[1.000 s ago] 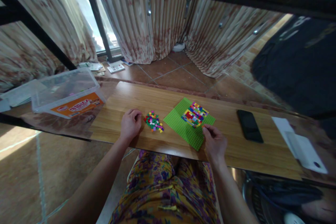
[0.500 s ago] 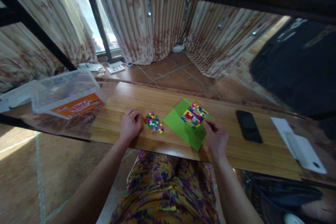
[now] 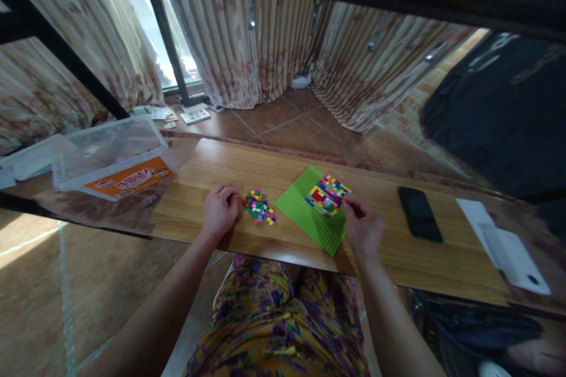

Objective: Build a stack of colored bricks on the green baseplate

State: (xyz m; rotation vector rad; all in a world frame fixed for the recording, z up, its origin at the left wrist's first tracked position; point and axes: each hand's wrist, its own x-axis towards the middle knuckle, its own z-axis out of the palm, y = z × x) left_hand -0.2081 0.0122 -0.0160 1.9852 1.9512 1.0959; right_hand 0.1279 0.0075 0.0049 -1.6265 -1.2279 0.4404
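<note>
Head view, left to right: a clear tub (image 3: 110, 156); on the desk (image 3: 265, 241), the left hand (image 3: 221, 209), curled — grip unclear — beside loose bricks (image 3: 259, 207); a green plate (image 3: 295, 194) bearing a brick mosaic (image 3: 328, 194); the right hand (image 3: 365, 228), fingertips together at the mosaic's right side — whether holding anything, I cannot tell; a phone (image 3: 420, 214).

Square green plastic baseplate (image 3: 322, 231): studded, matt. Loose multicoloured plastic bricks (image 3: 259, 207): smooth. Long brown wood-grain tabletop (image 3: 247, 162): smooth, semi-gloss (glare at far left corner). Clear rectangular plastic tub (image 3: 119, 175): glossy. Striped beige cloth curtains (image 3: 221, 47): matt.
</note>
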